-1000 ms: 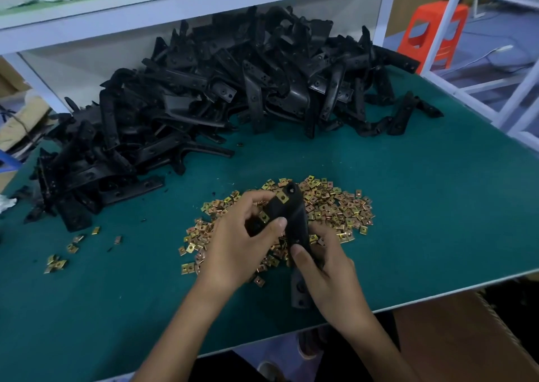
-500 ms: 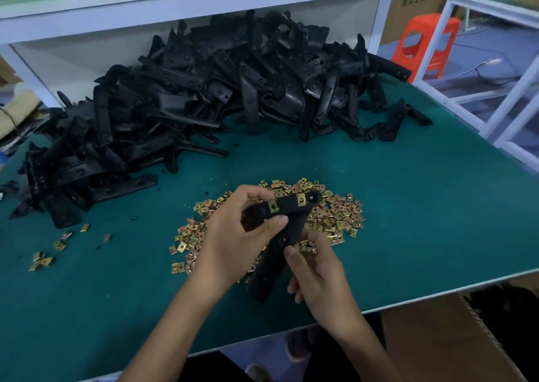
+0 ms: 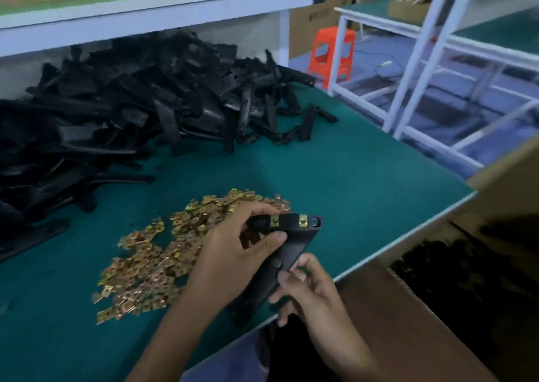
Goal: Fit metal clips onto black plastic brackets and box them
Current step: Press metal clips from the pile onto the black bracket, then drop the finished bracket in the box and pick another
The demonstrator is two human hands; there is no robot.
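**Two clips on, bracket held over the near edge**

The black plastic bracket [image 3: 294, 244] was held in both hands above the bench's [image 3: 364, 183] near edge, towards its right corner and clear of the green mat. The left hand [image 3: 233, 253] gripped the upper arm, fingers curled over the top and the thumb pressed flat on the face below. The right hand [image 3: 309, 291] pinched the lower arm between thumb and fingertips. Two brass-coloured fitted clips [image 3: 274, 220] sat side by side on the upper arm, with a bare hole just beyond them at the tip.

The pile of loose clips [image 3: 163, 253] lay on the mat just left of the hands, and the heap of brackets [image 3: 131, 113] filled the far left of the bench. An open cardboard box [image 3: 408, 323] stood past the bench's right edge, lower down, with dark parts inside (too blurred to say which).

By my reading the fitting on this piece was about finished and the step in hand was checking it and boxing it. To do that well, each clip should be pushed fully home, its hole lined up with the bracket's hole and neither one skewed. Whether the end hole takes a clip cannot be told. The right hand's hold on the lower arm looked light, so the left should let go only once that hold is firm. The piece is better laid flat among the others than dropped, which might knock a clip loose.
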